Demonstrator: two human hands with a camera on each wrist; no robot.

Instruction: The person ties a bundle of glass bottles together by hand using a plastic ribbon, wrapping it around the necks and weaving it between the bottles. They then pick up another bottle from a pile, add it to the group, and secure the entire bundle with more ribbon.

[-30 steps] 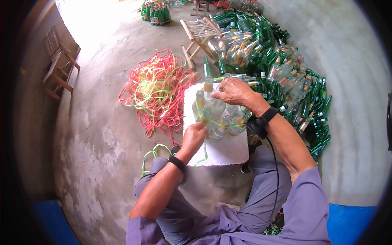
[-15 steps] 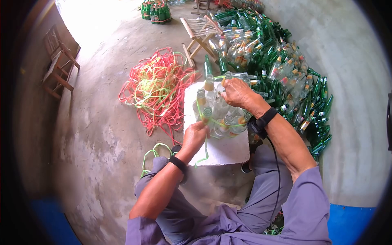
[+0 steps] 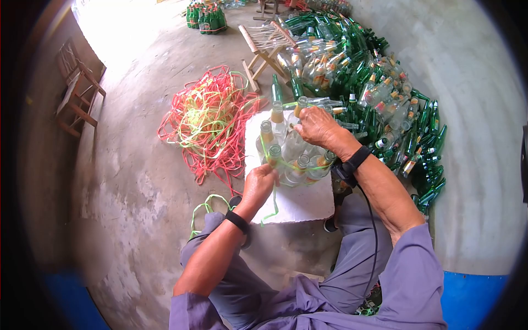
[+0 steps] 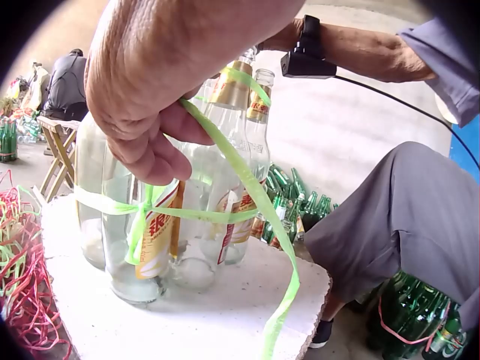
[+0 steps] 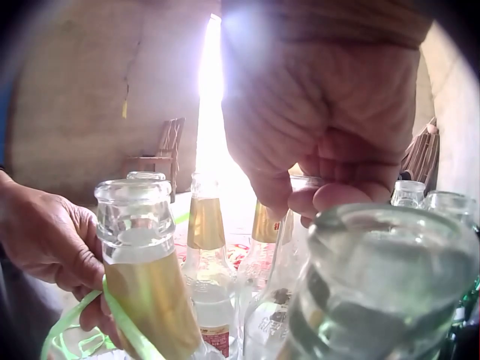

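A cluster of clear glass bottles [image 3: 295,147], several with gold neck labels, stands upright on a white block [image 3: 302,206]. Bright green plastic strapping [image 4: 136,238] runs around their bodies and is knotted at the near side; another length [image 4: 279,214] passes over the necks and hangs down in front. My left hand [image 3: 259,186] pinches this strapping beside the nearest bottle neck. Over the far right of the cluster, my right hand [image 3: 323,131] has thumb and fingers curled around the mouth of a clear glass bottle [image 5: 279,319]. Its palm hides part of the cluster.
Red and green strapping [image 3: 212,118] lies heaped on the floor to the left. Loose green and clear bottles [image 3: 379,99] are piled along the right wall. A folding stool [image 3: 265,52] stands beyond the block, a wooden chair [image 3: 80,99] at far left, bundled green bottles [image 3: 206,19] behind.
My right hand's thumb and fingers have drawn slightly right, away from the middle of the cluster. My left hand keeps its place at the near neck with the strapping.
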